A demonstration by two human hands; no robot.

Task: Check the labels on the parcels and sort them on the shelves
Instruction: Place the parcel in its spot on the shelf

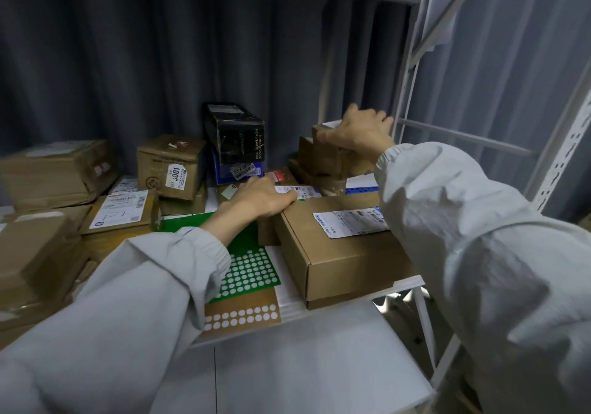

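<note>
A person in pale grey sleeves reaches onto a white shelf crowded with parcels.

The left hand lies palm down on the far left corner of a flat brown carton that sits at the shelf's front right edge. Its fingers curl over that corner, touching a small white label there. A larger shipping label is stuck on the carton's top, partly hidden by the right sleeve.

The right hand is raised near the shelf's back right corner, close to the white upright post. It grips the top of a small brown box, the highest of a stack of brown parcels there, with the thumb along the box's front edge and the fingers wrapped over the top. The box seems slightly tilted, though the hand covers much of it.

In the middle of the shelf, toward the back, a black box rests on a blue box that bears a white sticker. To its left stands a brown cube-shaped parcel with a label reading "001". More brown parcels fill the shelf's left side, among them a large one at the back left and a flat one with a barcode label.

Under the left forearm, a green sheet with white dots lies at the front edge, overlapping a brown sheet with white dots. A dark curtain hangs behind the shelf.
</note>
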